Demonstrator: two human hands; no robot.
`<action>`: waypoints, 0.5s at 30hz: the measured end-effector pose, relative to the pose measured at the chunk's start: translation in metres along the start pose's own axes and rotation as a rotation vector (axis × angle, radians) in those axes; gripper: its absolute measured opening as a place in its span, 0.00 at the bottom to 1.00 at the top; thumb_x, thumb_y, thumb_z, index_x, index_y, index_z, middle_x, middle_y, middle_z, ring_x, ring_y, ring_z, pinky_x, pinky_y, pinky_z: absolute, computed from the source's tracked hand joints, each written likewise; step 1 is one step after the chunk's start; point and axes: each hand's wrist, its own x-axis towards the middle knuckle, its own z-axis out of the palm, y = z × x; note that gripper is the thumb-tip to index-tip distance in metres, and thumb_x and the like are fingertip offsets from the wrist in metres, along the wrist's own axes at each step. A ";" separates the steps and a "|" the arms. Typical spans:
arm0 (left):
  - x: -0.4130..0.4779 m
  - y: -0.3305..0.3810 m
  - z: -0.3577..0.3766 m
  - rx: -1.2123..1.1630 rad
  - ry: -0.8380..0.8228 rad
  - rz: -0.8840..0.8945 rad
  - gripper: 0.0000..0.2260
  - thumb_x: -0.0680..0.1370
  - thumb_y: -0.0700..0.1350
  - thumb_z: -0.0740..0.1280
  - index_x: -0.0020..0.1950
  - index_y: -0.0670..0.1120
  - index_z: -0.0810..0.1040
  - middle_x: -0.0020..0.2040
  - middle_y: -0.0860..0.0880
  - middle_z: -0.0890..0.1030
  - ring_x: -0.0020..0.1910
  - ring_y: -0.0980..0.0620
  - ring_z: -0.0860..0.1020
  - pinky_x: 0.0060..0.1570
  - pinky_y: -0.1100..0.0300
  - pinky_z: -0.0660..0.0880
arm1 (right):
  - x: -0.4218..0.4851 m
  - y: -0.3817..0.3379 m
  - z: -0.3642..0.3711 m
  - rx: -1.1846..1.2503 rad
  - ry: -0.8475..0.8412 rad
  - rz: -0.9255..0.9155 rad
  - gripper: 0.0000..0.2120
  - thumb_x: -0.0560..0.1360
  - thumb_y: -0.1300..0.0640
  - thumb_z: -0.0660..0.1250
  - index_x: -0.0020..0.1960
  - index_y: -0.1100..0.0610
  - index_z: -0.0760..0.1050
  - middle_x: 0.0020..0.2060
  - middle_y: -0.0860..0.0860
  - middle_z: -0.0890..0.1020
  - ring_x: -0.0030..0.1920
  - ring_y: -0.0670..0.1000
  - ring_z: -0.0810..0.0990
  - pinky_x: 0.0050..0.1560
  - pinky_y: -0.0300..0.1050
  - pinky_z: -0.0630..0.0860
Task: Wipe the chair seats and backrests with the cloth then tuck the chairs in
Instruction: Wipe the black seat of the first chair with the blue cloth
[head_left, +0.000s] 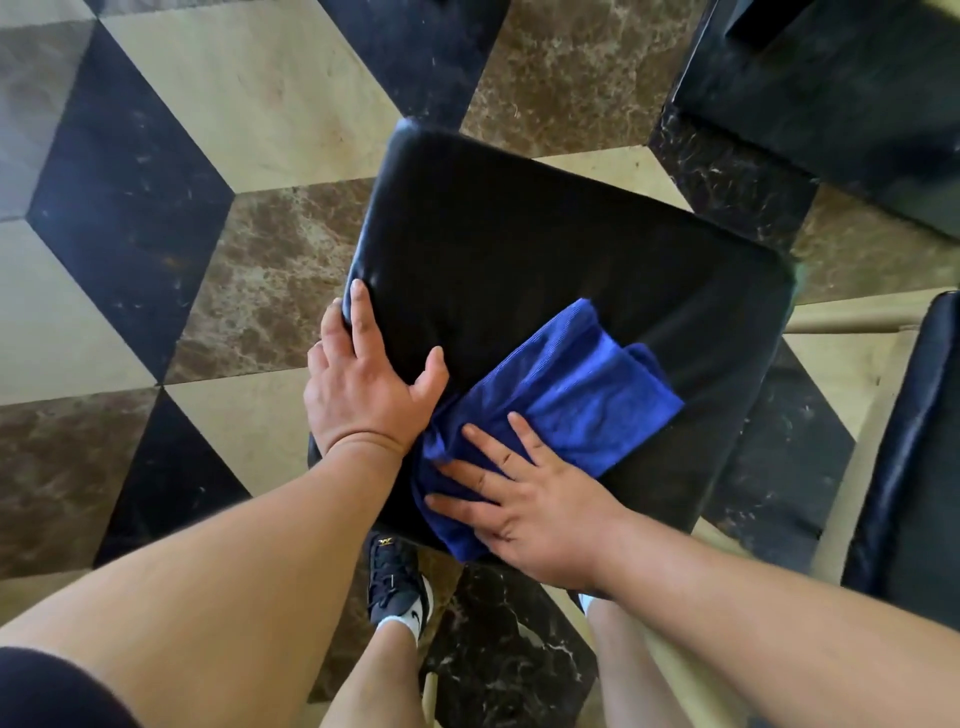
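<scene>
A black padded chair seat (519, 249) fills the middle of the head view, seen from above. A folded blue cloth (576, 384) lies on its near right part. My right hand (530, 504) presses flat on the near end of the cloth, fingers spread. My left hand (363, 384) rests on the seat's left edge, fingers curled over the side and thumb on top, touching the cloth's corner. The chair's backrest is not in view.
A second black chair seat (841, 98) stands at the top right. Another dark chair part (914, 457) with a pale wooden frame (857, 317) is at the right edge. The floor is patterned marble tile (249, 93). My left shoe (397, 582) stands under the seat's near edge.
</scene>
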 end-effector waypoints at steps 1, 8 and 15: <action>0.000 0.000 0.000 -0.003 0.002 0.000 0.46 0.73 0.72 0.60 0.85 0.52 0.49 0.81 0.41 0.63 0.69 0.34 0.71 0.62 0.39 0.74 | 0.000 0.010 -0.003 0.005 -0.011 -0.033 0.28 0.85 0.43 0.52 0.83 0.42 0.53 0.83 0.47 0.54 0.83 0.58 0.37 0.79 0.66 0.33; -0.001 0.000 0.001 -0.014 0.018 -0.010 0.46 0.73 0.73 0.60 0.85 0.54 0.48 0.81 0.43 0.62 0.71 0.35 0.69 0.63 0.38 0.74 | 0.016 0.107 -0.049 0.033 0.103 0.236 0.28 0.82 0.45 0.49 0.81 0.45 0.60 0.82 0.50 0.61 0.82 0.54 0.48 0.78 0.54 0.30; 0.000 -0.002 0.002 -0.005 0.011 -0.008 0.46 0.74 0.73 0.59 0.85 0.55 0.45 0.81 0.44 0.61 0.71 0.36 0.69 0.63 0.38 0.74 | 0.010 0.163 -0.070 -0.064 0.200 0.557 0.29 0.83 0.42 0.47 0.84 0.43 0.48 0.84 0.50 0.52 0.83 0.60 0.45 0.80 0.67 0.41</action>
